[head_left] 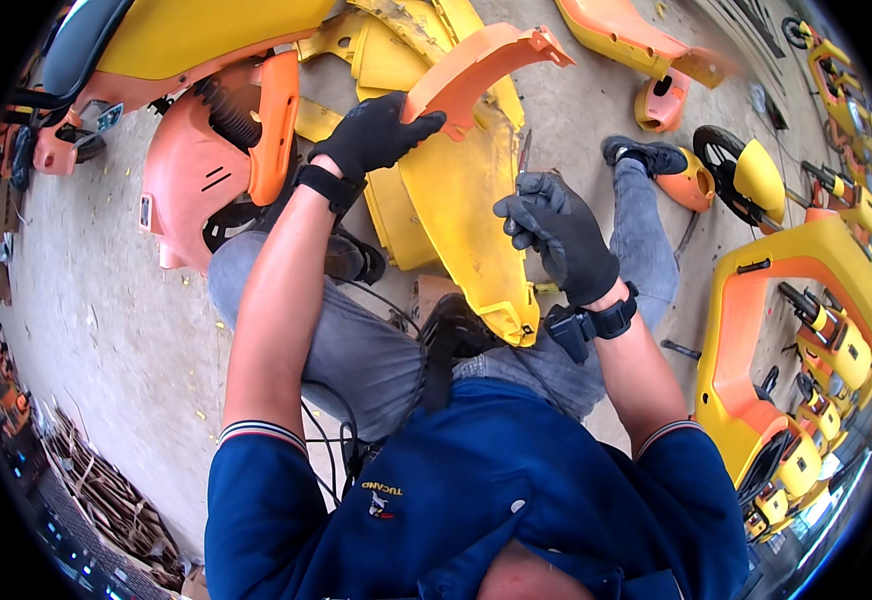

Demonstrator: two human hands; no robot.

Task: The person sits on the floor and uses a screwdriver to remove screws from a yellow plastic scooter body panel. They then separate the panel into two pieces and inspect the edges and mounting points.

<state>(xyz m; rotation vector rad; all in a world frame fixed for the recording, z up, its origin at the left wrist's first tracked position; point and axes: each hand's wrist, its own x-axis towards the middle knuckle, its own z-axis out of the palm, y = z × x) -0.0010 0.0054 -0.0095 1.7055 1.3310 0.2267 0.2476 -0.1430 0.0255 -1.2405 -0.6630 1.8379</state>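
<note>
My left hand (376,138), in a black glove, grips one end of a curved orange plastic panel (478,72) and holds it up in front of me. The panel's far end reaches to the right and carries small tabs. Closed in a black glove, my right hand (564,238) holds a slim pointed metal tool (525,152) with its tip away from me. Its handle is hidden in my fingers, so I cannot tell its exact kind. Below the orange panel, a long yellow plastic panel (461,195) slopes down between my knees.
More yellow panels (393,50) are piled beyond my hands. At left stands an orange and yellow scooter body (191,180). A large yellow frame (806,245) is on my right, near a wheel (724,170). Sticks (116,500) lie at lower left.
</note>
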